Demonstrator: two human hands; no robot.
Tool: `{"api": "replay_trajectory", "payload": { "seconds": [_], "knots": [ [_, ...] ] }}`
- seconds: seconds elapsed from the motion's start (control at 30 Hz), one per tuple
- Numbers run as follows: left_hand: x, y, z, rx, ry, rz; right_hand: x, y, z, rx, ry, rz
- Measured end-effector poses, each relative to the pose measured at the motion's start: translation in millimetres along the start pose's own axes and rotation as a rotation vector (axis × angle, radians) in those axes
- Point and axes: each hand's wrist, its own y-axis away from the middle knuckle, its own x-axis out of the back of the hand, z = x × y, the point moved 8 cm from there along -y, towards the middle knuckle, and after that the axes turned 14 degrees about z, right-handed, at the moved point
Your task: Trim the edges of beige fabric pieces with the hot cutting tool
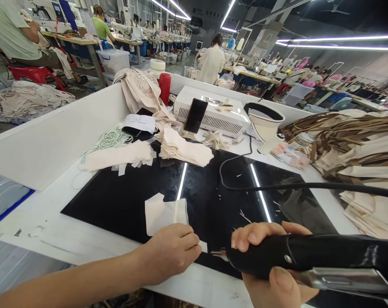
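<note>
My left hand (173, 250) is closed, its fingers pinched on the near edge of a small cream fabric piece (158, 214) that lies on the shiny black sheet (123, 196). A pale strip of it pokes out beside my fingertips. My right hand (274, 256) wraps round a black hand tool (338, 252) with a silver lever along its lower side. Its narrow metal tip (219, 253) points left, close to the pale strip; whether they touch I cannot tell. The palm side of my left hand is hidden.
Stacked cream fabric pieces (184, 147) lie behind, beside a longer cream bundle (120, 155). A black cable (293, 185) crosses the right side. Further back stand a phone (195, 115), a white vented box (213, 109) and a red bottle (165, 87). Brown and cream strips (354, 141) heap at right.
</note>
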Motion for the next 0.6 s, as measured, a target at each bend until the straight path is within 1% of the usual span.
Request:
{"api": "replay_trajectory", "payload": {
  "seconds": [0.2, 0.4, 0.6],
  "knots": [
    [8.5, 2.4, -1.8, 0.013, 0.026, 0.000, 2.2, -0.1, -5.2, -0.019, -0.013, 0.044],
    [11.5, 0.4, -1.9, 0.028, 0.039, 0.025, -7.2, -3.7, -4.8, -0.030, -0.058, 0.040],
    [11.7, 0.9, -0.1, 0.023, 0.034, 0.042, -11.2, 1.2, 0.9, -0.032, -0.062, 0.008]
  ]
}}
